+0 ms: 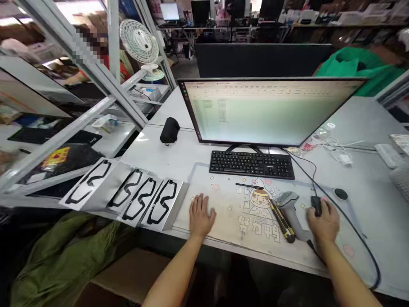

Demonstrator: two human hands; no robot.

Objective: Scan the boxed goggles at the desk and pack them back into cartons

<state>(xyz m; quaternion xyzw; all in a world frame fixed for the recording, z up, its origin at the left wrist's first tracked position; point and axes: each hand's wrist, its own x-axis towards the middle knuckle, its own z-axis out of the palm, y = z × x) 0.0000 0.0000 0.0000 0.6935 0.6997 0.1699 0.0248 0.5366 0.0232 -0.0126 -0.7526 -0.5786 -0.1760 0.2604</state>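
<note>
My right hand (323,221) rests on a black wired computer mouse (316,204) on the printed desk mat (223,213), fingers curled over it. My left hand (200,215) lies flat on the mat with its fingers spread, holding nothing. Between my hands lie a grey handheld barcode scanner (289,202) and a yellow-and-black utility knife (281,219). A thin black pen (249,186) sits just below the black keyboard (252,164). The lit monitor (268,111) stands behind the keyboard.
Several flat silver packs with black outlines (140,198) lie left of my left hand. A black pouch (169,130) sits by the monitor. A white fan (139,42), metal frame bars (105,85), a plastic bottle (316,138), cables and a green bag (354,64) surround the desk.
</note>
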